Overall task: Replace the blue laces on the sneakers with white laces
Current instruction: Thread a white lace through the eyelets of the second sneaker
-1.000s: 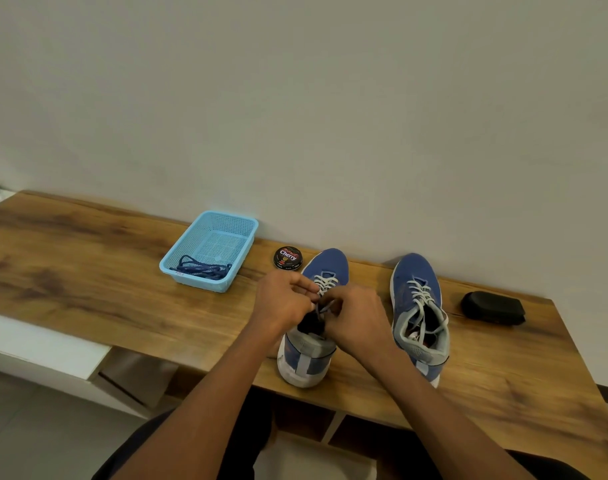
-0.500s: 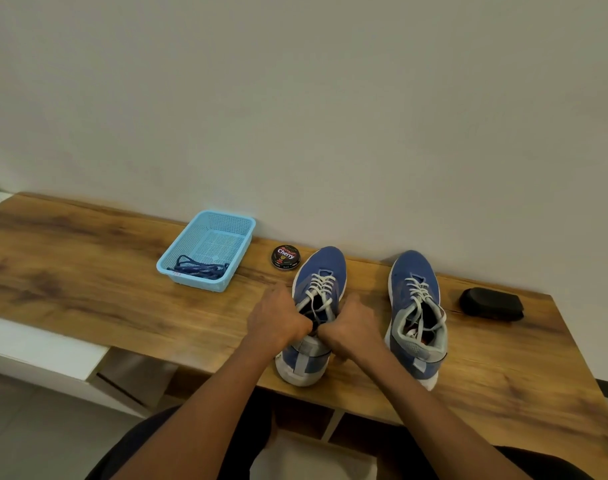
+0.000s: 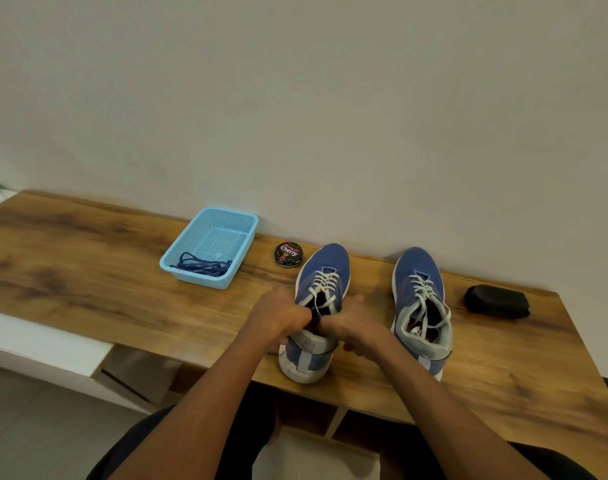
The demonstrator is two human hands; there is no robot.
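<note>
A long wooden table (image 3: pixel 88 258) with dark grain runs along a plain pale wall (image 3: pixel 295 98), with a white ledge and grey floor below its near edge on the left. On it sit a light blue basket (image 3: pixel 238 221) holding the blue laces (image 3: pixel 200 266), a round black polish tin (image 3: pixel 288 253), two blue sneakers and a black case (image 3: pixel 497 301) far right. Both forearms reach in from below. The left hand (image 3: pixel 280 315) and right hand (image 3: pixel 352 323) flank the collar of the left sneaker (image 3: pixel 318 306), each grip curled narrowly around an end of its white laces (image 3: pixel 325 280). The right sneaker (image 3: pixel 420 306) stands apart, also laced white.
</note>
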